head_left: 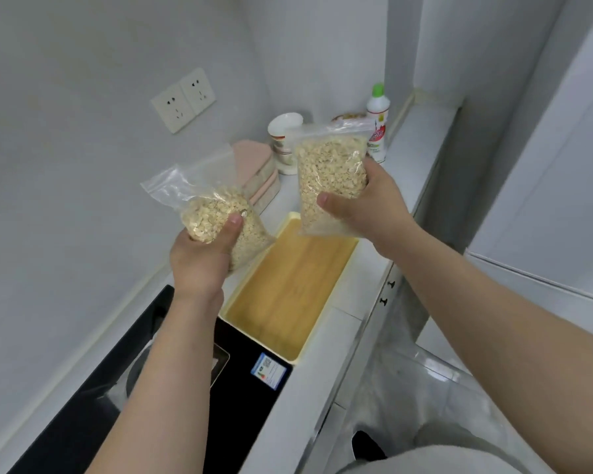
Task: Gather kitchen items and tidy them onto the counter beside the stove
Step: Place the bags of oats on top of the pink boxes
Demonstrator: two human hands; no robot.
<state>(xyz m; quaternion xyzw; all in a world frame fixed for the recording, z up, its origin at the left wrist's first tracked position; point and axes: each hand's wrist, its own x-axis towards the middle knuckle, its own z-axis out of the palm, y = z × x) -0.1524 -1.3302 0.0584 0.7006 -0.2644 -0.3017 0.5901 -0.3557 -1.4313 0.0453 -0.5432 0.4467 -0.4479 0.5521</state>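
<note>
Both hands hold clear zip bags of oat flakes above the white counter [326, 330]. My left hand [202, 258] grips the half-full left oat bag [216, 213] from below, thumb on its front. My right hand [363, 203] grips the fuller right oat bag [329, 172] upright, thumb across its lower front. Under the bags lies a shallow tray with a wooden bottom and cream rim [288, 282], right beside the black stove top [247, 364].
At the back of the counter stand stacked pink lidded boxes [257, 165], a white cup-shaped container [283, 138] and a white bottle with a green cap [378, 121]. Wall sockets [184, 99] sit on the left wall. A pan edge [137, 367] shows on the stove.
</note>
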